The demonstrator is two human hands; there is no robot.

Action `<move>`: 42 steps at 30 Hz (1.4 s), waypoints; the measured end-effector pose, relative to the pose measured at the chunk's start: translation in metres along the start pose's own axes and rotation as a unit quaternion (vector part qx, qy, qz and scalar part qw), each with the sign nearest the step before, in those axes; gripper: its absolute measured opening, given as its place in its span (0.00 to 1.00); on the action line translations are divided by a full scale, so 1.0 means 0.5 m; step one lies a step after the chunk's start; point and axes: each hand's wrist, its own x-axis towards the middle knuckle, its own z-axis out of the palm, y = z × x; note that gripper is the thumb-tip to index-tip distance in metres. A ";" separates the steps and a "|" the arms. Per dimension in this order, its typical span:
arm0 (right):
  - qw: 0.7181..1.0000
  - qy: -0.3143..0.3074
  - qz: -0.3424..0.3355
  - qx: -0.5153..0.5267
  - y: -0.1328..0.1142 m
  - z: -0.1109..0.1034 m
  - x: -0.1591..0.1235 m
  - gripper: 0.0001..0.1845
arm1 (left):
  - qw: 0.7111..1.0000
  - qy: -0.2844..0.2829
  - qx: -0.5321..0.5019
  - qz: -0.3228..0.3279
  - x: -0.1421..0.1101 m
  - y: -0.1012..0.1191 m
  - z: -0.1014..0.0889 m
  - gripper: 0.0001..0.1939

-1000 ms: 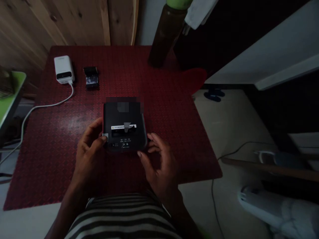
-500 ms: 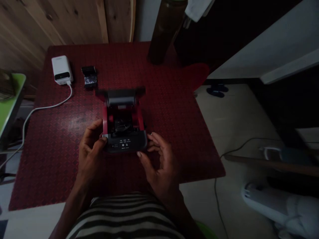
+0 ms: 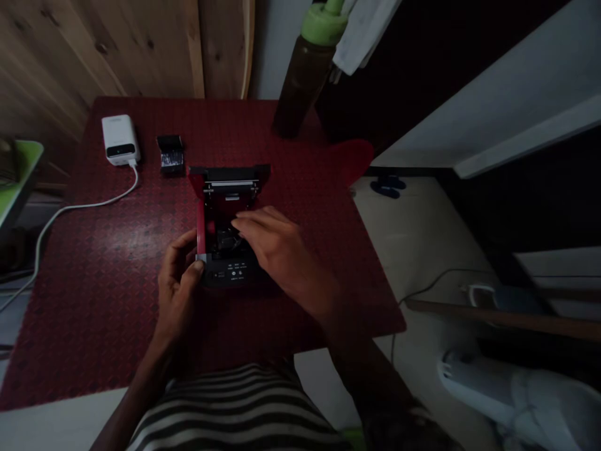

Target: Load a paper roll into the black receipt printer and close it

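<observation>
A small black label printer (image 3: 220,275) with a red interior sits on the table, its lid (image 3: 230,172) standing up at the back. My left hand (image 3: 176,282) grips the printer's left side, thumb on the grey corner button. Over the open compartment, my right hand (image 3: 277,250) has its fingers pressed together, pointing inward. Beneath those fingertips lies a dark, crumpled-looking thing (image 3: 226,239); I cannot tell whether they hold it. The printer's right side is hidden behind my right hand. Behind it on the left is a roll of black ribbon or film (image 3: 171,156).
A white power bank (image 3: 119,138) with a plugged-in white cable (image 3: 94,205) occupies the table's back left. A dark bottle with a green cap (image 3: 300,81) stands at the back. The red patterned table (image 3: 117,313) ends at a right edge, beside a red stool or chair part (image 3: 352,160).
The printer's lid has swung up and back, exposing the inside. My right hand has left the printer's right side and reached over the compartment. The left hand keeps its hold.
</observation>
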 end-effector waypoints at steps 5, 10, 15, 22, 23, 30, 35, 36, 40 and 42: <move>0.974 -0.208 0.017 -0.087 -0.014 0.019 0.090 0.15 | 1.000 -0.022 0.006 0.011 0.003 -0.005 -0.006 0.22; 0.961 -0.245 0.011 -0.130 -0.011 0.034 0.102 0.15 | 0.999 -0.031 -0.010 -0.007 0.002 0.001 -0.008 0.23; 0.956 -0.256 0.005 -0.143 -0.010 0.018 0.107 0.13 | 0.999 -0.036 -0.019 -0.019 0.002 0.000 -0.008 0.24; 0.967 -0.173 0.024 -0.184 -0.044 0.001 0.081 0.08 | 0.999 -0.039 -0.017 -0.014 0.005 0.000 -0.008 0.24; 0.971 -0.152 0.016 -0.183 -0.046 0.000 0.072 0.08 | 0.999 -0.037 -0.012 -0.013 0.004 0.002 -0.008 0.24; 0.998 0.062 0.009 0.018 0.012 -0.066 -0.005 0.09 | 0.999 -0.032 -0.001 -0.033 0.002 0.009 -0.008 0.25; 0.944 0.194 0.180 0.197 0.137 -0.054 -0.049 0.14 | 1.000 -0.018 0.000 -0.013 0.007 -0.005 -0.010 0.25; 0.927 0.216 0.212 0.219 0.162 -0.035 -0.054 0.15 | 1.000 -0.014 0.003 -0.009 0.007 -0.006 -0.010 0.24; 0.907 0.210 0.275 0.238 0.228 0.054 -0.062 0.17 | 1.000 -0.012 0.009 -0.012 0.010 -0.003 -0.008 0.24; 0.911 0.199 0.279 0.228 0.237 0.085 -0.062 0.17 | 1.000 -0.016 0.003 -0.014 0.011 -0.001 -0.008 0.24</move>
